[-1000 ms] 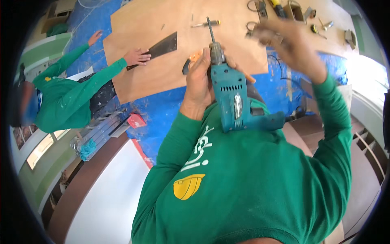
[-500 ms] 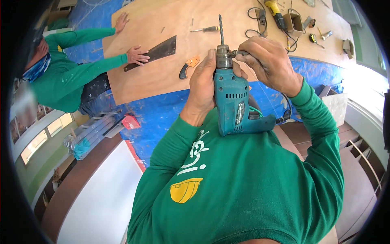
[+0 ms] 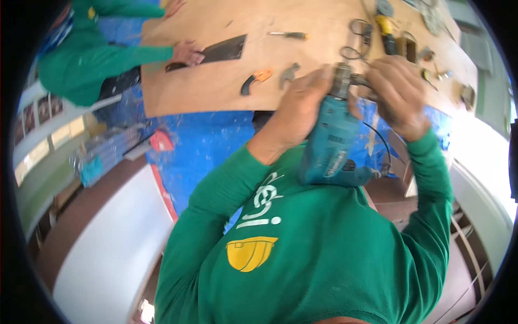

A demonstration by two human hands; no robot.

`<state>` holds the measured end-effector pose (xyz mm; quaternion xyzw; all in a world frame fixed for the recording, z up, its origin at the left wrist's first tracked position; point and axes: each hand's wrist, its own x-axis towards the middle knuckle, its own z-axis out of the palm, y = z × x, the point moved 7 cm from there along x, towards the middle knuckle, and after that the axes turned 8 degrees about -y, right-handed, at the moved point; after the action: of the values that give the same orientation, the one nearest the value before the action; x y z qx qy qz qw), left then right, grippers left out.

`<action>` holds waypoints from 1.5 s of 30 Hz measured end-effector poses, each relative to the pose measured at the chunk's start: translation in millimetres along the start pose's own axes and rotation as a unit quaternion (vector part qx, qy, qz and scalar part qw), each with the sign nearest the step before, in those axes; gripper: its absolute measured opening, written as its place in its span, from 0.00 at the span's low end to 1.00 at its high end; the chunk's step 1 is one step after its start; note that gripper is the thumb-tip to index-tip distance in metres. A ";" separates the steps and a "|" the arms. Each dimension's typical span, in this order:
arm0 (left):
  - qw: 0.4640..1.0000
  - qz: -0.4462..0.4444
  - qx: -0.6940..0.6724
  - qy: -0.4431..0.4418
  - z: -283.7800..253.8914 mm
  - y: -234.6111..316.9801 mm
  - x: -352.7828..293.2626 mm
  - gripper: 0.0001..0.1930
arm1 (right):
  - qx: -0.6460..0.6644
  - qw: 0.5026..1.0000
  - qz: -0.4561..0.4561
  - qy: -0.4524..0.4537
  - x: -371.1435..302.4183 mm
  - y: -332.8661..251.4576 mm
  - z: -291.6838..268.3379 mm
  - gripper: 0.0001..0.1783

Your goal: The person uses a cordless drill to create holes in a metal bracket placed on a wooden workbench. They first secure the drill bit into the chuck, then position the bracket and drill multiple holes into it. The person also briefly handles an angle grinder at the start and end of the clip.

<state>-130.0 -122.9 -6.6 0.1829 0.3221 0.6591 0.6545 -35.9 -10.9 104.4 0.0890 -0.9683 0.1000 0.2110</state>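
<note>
My left hand [image 3: 299, 108] is closed around the upper part of a teal corded drill [image 3: 329, 143], which leans its rear end against my shirt. The drill's metal chuck [image 3: 341, 81] points away from me, tilted slightly right. My right hand [image 3: 399, 92], smeared by motion, grips a dark chuck key [image 3: 360, 81] at the chuck's right side. No drill bit can be made out above the chuck in this blurred view. Beyond my left hand, a hammer [image 3: 290, 73] and an orange-and-black pruning-type handle [image 3: 256, 81] lie on the plywood sheet [image 3: 210, 89].
At the far left a co-worker's hand [image 3: 188, 53] rests by a dark saw blade [image 3: 226, 49]. A screwdriver [image 3: 290, 35], yellow power tool [image 3: 386, 32], open cardboard box [image 3: 406, 49] and tape measure [image 3: 429, 77] lie farther back. Blue sheeting [image 3: 199, 146] covers the floor.
Both hands and the drill have moved right, and the drill now tilts. The bit seen standing in the chuck before no longer shows. The hammer has come into view.
</note>
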 end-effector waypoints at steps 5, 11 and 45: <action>0.996 0.019 0.056 -0.060 11.2 0.8 5.8 0.28 | -0.065 0.981 -0.146 -0.106 10.3 5.6 -16.7 0.19; 0.995 0.014 0.087 -0.055 4.6 12.3 18.4 0.27 | -0.046 0.984 -0.149 -0.084 14.6 25.7 -9.9 0.22; 0.999 -0.030 0.013 0.036 -31.9 -16.8 14.8 0.21 | 0.093 0.976 -0.114 -0.160 17.2 46.9 65.8 0.17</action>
<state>-139.7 -115.5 -43.5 0.1578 0.3594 0.6411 0.6595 -87.1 16.8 45.8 0.2326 -0.9594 0.1499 0.0540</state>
